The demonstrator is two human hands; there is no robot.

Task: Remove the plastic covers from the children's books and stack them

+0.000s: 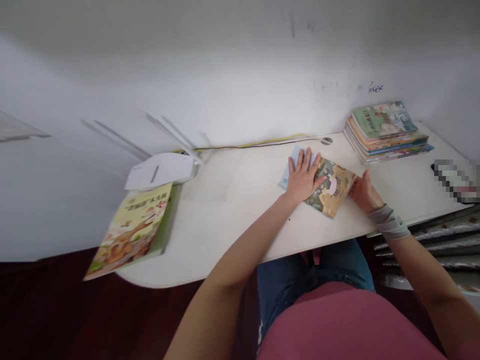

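Observation:
An illustrated book [337, 187] with a tan and dark green cover lies on the white table [240, 200] in front of me. Its left part, or another booklet under it, shows light blue. My left hand [303, 176] rests flat on its left side, fingers spread. At the book's right edge is my right hand [365, 192], thumb raised and apart from the fingers, whose tips are partly hidden at the edge. A grey wrap circles my right wrist.
At the back right stands a stack of books [386, 122]. Right of it lies a blurred-out phone-like object [455, 180]. On the left, a white router [161, 170] with antennas stands behind yellow-green books [131, 230] overhanging the table edge. Cables [247, 145] run along the wall.

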